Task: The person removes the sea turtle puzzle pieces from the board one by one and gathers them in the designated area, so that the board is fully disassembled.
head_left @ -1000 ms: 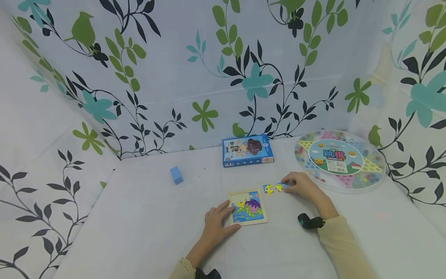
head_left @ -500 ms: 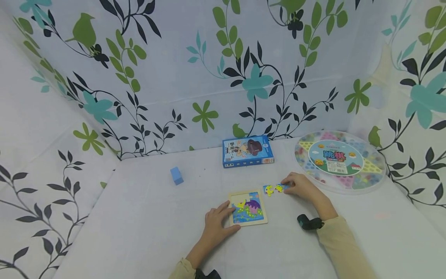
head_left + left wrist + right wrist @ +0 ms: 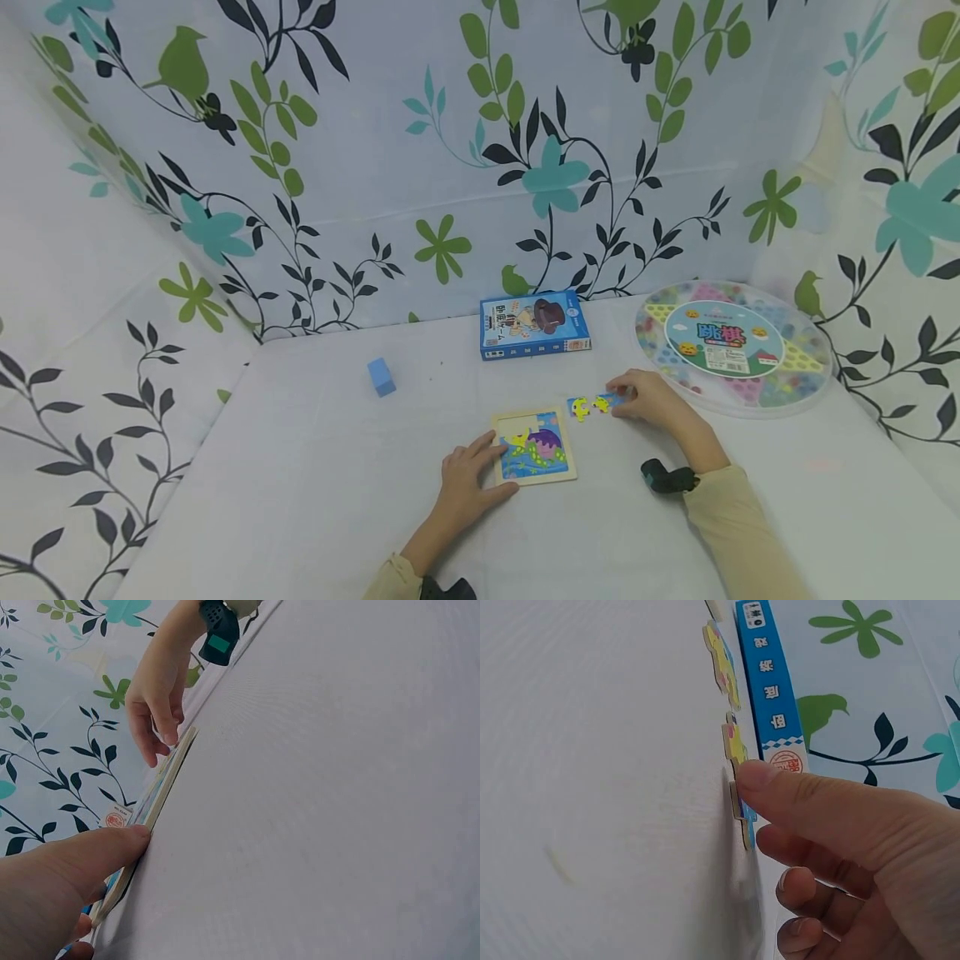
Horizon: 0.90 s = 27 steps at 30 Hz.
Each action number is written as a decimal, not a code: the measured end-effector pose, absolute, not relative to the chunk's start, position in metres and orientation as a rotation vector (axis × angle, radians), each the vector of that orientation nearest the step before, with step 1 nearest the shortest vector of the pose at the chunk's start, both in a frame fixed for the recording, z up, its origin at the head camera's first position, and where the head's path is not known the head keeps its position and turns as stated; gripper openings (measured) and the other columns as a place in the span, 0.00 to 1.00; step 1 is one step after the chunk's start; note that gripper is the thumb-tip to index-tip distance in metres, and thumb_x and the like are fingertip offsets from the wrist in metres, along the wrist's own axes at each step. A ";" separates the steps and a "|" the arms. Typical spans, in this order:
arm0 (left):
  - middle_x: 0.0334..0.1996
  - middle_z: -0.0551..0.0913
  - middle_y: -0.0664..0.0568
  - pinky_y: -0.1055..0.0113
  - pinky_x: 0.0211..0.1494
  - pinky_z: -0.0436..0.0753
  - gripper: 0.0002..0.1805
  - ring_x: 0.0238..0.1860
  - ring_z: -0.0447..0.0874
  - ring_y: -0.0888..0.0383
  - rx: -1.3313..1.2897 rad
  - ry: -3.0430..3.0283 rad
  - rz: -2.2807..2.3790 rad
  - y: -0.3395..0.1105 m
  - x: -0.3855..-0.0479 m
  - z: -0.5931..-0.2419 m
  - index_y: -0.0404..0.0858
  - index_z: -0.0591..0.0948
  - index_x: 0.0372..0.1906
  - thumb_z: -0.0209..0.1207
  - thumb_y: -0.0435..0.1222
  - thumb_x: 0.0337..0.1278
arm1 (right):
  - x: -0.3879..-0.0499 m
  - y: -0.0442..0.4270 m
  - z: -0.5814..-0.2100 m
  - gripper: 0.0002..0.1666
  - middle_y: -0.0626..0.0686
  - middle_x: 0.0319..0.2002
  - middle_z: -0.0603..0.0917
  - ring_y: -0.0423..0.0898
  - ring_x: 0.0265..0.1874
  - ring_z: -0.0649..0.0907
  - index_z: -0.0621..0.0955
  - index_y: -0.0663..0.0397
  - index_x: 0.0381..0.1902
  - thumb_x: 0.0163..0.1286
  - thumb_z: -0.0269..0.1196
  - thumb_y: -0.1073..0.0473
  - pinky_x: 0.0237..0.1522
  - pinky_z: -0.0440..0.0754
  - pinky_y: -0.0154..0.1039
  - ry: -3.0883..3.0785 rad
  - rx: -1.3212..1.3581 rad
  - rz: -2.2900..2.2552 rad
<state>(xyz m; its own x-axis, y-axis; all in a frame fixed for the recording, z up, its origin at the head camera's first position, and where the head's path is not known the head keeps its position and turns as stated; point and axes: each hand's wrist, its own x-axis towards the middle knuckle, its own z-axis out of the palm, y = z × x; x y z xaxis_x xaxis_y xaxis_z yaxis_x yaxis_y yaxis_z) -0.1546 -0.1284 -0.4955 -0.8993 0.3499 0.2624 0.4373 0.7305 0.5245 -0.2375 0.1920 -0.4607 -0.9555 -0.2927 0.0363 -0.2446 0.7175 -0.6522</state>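
Note:
A square wooden jigsaw puzzle (image 3: 534, 447) with a purple, yellow and blue picture lies flat on the table; bare wood shows in its upper left part. My left hand (image 3: 467, 483) rests on its lower left corner, fingers spread over the left edge and thumb (image 3: 112, 851) against the near edge. Beyond the puzzle's upper right corner lies a loose yellow and blue jigsaw piece (image 3: 579, 407). Beside it my right hand (image 3: 651, 405) pinches another jigsaw piece (image 3: 602, 403) at its right end, thumb (image 3: 761, 780) on it. Its far side is partly hidden by the fingers.
Behind the puzzle lies a blue game box (image 3: 534, 325). A round clear-lidded Chinese checkers set (image 3: 731, 346) sits at the back right. Far to the left is a small blue block (image 3: 381, 377). Patterned cloth (image 3: 337, 167) hangs behind the white table (image 3: 300, 500).

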 end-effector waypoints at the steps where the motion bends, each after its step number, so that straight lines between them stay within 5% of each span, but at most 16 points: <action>1: 0.59 0.68 0.49 0.48 0.49 0.59 0.30 0.46 0.67 0.52 -0.637 -2.786 -0.898 -0.128 -0.155 -0.495 0.43 0.77 0.52 0.63 0.54 0.42 | -0.237 0.192 -0.461 0.21 0.51 0.33 0.76 0.45 0.28 0.71 0.79 0.63 0.44 0.50 0.68 0.63 0.29 0.71 0.39 2.847 -0.449 -1.065; 13: 0.59 0.68 0.48 0.48 0.49 0.59 0.30 0.46 0.67 0.52 -0.635 -2.794 -0.914 -0.128 -0.154 -0.493 0.42 0.77 0.52 0.63 0.53 0.43 | -0.238 0.186 -0.453 0.19 0.55 0.38 0.78 0.46 0.27 0.71 0.79 0.62 0.44 0.53 0.66 0.61 0.26 0.71 0.37 2.919 -0.431 -1.112; 27: 0.58 0.68 0.48 0.48 0.48 0.60 0.30 0.45 0.67 0.52 -0.645 -2.771 -0.903 -0.128 -0.154 -0.494 0.42 0.77 0.52 0.63 0.53 0.43 | -0.230 0.144 -0.443 0.23 0.59 0.38 0.78 0.42 0.21 0.69 0.77 0.65 0.44 0.50 0.69 0.62 0.21 0.67 0.33 2.881 -0.710 -1.353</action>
